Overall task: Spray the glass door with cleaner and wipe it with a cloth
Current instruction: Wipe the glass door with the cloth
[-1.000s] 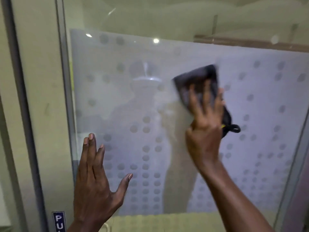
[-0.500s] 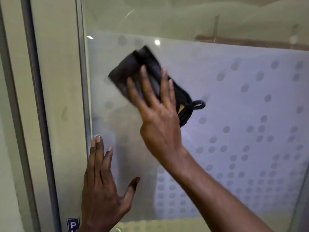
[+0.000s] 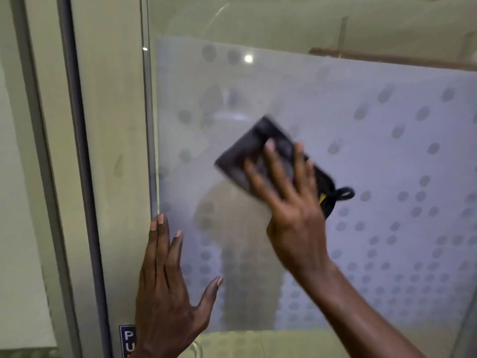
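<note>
Cloth pinned flat beneath right grip, against glass door

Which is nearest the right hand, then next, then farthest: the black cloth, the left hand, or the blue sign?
1. The black cloth, under the fingers of the right hand, on the glass door.
2. The left hand, lower left, flat on the door.
3. The blue sign, bottom left, beside the left wrist.

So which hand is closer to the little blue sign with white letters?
Left. The left hand rests flat on the frosted glass door right beside the blue white-lettered sign; the right hand is higher up and further right, pressing the black cloth.
</note>
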